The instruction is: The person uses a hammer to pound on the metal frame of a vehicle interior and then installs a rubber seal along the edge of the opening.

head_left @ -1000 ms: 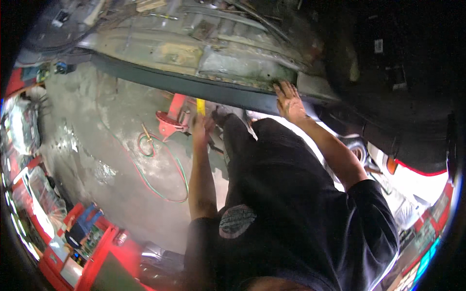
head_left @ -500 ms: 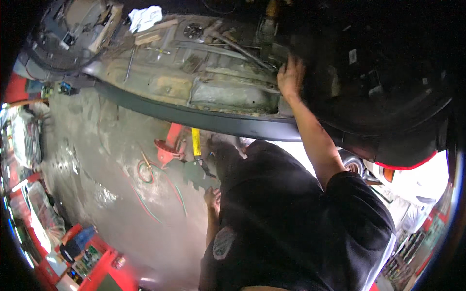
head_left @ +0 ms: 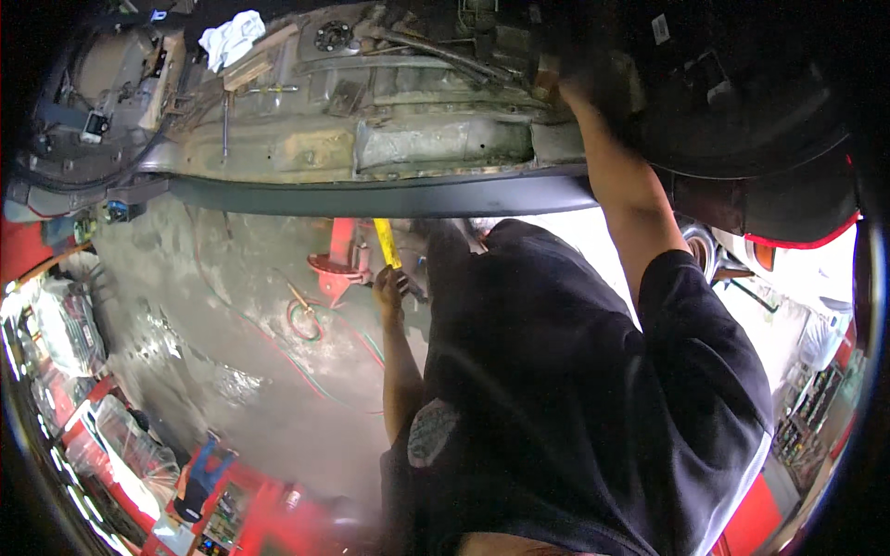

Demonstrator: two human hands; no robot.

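My right hand reaches far over the sill onto the bare metal car floor. Shadow and blur hide its fingers, beside the end of a long hammer lying on that floor. Low on the left of my body, my left hand has its fingers curled at the lower end of a yellow bar with a black end. What lies inside those fingers is hidden. The bar stands beside a red metal stand under the car's edge.
A dark sill runs across in front of me. On the car floor lie a white cloth, wooden strips and a thin metal rod. Red and green hoses coil on the shop floor. A person is at lower left.
My left hand has moved up to the lower end of the yellow bar. My right hand has gone farther forward into shadow. The whole view has shifted and turned a little.
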